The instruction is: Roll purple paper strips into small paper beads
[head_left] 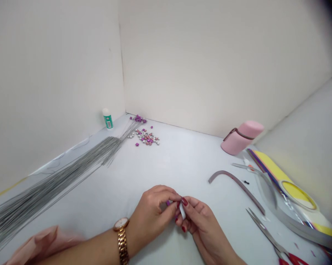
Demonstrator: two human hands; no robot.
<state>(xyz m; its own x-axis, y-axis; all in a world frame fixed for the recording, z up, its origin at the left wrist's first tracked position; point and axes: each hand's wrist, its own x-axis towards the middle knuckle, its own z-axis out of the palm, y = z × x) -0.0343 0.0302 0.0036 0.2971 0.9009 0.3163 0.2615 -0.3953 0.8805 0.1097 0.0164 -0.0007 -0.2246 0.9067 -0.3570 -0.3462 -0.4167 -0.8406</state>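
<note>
L hand (150, 217) and R hand (201, 228) closed together, fingertips meeting on a narrow white paper strip (182, 211), held upright btw them, in front of & left of a pink cylindrical case (239, 138), the landmark here. L fingers (166, 195) also pinch a small purple bit (168, 202) against the strip; exact grip hidden by fingers. Both hands curled, not apart. Dark red nail polish; gold-link wristwatch (121, 235) on L wrist.

White work table (182, 162) runs to a white-walled corner (123, 73) behind the case. Just in front of the case: metal tweezers (248, 167), w/ a curved mauve paper strip (236, 187) nearer the hands. Right of the case: stack of coloured paper (267, 171) & a tape roll w/ yellow core (298, 195), long silver strip (289, 221) curling beside them. Nearer the camera, front-right of the case: scissors w/ red handles (267, 235).

Far left of the case: loose pile of small pink, purple & silver paper stars (146, 137), glue bottle w/ green label (107, 119) by the wall, & long bundle of thin grey wires (58, 173) fanning along the table. Pink fabric (41, 244) at lower left, by L arm.
</note>
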